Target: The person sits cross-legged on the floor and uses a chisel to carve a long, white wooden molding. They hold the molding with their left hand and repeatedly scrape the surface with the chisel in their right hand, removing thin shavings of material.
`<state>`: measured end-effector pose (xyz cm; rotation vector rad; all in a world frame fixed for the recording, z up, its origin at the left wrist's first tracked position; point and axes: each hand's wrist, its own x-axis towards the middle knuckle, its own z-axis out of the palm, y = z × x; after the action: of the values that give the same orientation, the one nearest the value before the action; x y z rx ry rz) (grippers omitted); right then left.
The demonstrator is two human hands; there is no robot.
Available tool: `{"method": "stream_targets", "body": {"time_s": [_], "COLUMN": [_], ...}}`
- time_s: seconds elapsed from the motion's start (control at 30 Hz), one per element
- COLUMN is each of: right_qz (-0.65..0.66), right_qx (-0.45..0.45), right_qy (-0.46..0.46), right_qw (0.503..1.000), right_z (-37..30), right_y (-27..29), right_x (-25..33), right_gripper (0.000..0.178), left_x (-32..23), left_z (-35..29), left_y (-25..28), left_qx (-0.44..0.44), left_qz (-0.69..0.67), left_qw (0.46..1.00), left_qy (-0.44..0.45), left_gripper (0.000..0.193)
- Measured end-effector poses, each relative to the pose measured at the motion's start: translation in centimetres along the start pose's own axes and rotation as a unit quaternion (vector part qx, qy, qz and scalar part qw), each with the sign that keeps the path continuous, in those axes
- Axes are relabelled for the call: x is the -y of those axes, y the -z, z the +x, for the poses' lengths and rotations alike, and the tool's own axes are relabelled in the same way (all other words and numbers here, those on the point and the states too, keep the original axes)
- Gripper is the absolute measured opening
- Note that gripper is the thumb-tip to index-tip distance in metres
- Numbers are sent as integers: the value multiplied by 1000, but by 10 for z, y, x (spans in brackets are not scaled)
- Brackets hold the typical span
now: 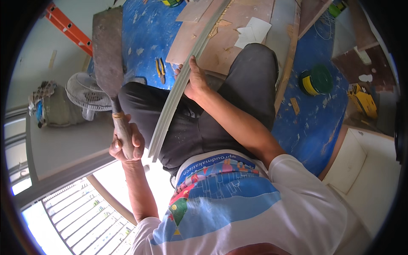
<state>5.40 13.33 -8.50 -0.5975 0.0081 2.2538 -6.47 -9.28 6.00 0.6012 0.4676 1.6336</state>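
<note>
Left hand point(126, 144) fisted around broad blade's wooden handle point(123, 129), right hand point(193, 78) clasping pale strip point(178, 91), arm extended

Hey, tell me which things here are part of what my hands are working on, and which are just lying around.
In hand:
- left hand gripping the broad-bladed chopping tool
- right hand steadying the long pale strip across the lap

Lying about:
- pliers on the blue floor sheet
- green wire spool
- white fan
- yellow tool
- plywood boards

Packages: I see a yellow box-like pack point(362, 100) on the floor at far right, by the brown boards.
Labels: I make out none.
Signs: none.
Screens: none.
</note>
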Motion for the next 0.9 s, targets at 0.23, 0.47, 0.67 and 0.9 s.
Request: {"method": "stream_targets", "body": {"time_s": [0.23,0.47,0.67,0.9], "right_qz": [37,-14,-125,-66], "right_qx": [4,-23,-38,-20], "right_qy": [-56,-112,-29,-1], "right_qw": [998,993,991,998], "right_z": [-21,-36,-28,-25], "right_y": [-5,5,22,27], "right_x": [-7,-21,-31,-27], "right_gripper": [37,19,16,34], "left_x": [-2,3,32,56], "left_z": [-10,6,17,21], "left_y": [-8,9,8,-21], "left_qx": [-5,-65,-131,-185], "left_qz": [20,27,203,240], "left_qw": [1000,997,968,947], "left_qy": [-14,37,71,104], "left_gripper": [78,78,63,63]}}
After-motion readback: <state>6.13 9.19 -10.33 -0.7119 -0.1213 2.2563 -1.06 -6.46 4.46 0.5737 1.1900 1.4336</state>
